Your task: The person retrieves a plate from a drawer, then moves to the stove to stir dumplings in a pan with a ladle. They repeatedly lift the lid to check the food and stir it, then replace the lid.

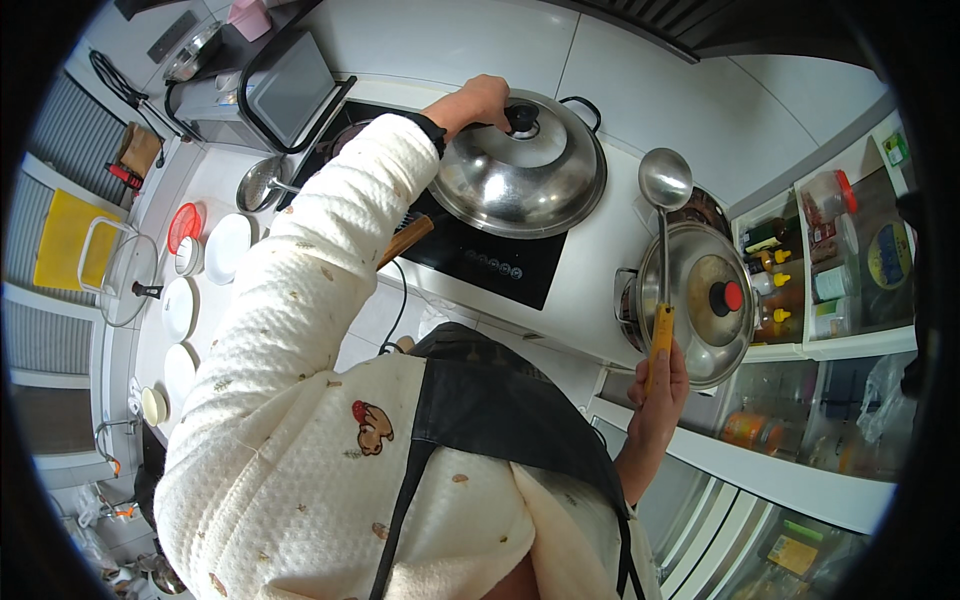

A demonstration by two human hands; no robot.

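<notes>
My left hand [484, 101] grips the black knob [523, 117] of a domed steel lid [517, 187]. That lid rests on a wok with a dark side handle [585, 105], and its contents are hidden. In my right hand [658, 397] is the yellow handle of a steel ladle [665, 180], bowl end pointing away from me. The ladle passes above a second steel pot whose lid [694, 360] has a glass centre and a red-and-black knob. Under the wok lies a black glass cooktop [517, 276].
Left on the counter are white plates [229, 249], a red plastic basket [185, 227] and a steel skimmer [259, 185]. A wooden handle [407, 241] juts past the cooktop edge by my left sleeve. At right, a shelf unit [806, 349] holds bottles and jars. A countertop oven [292, 90] stands back left.
</notes>
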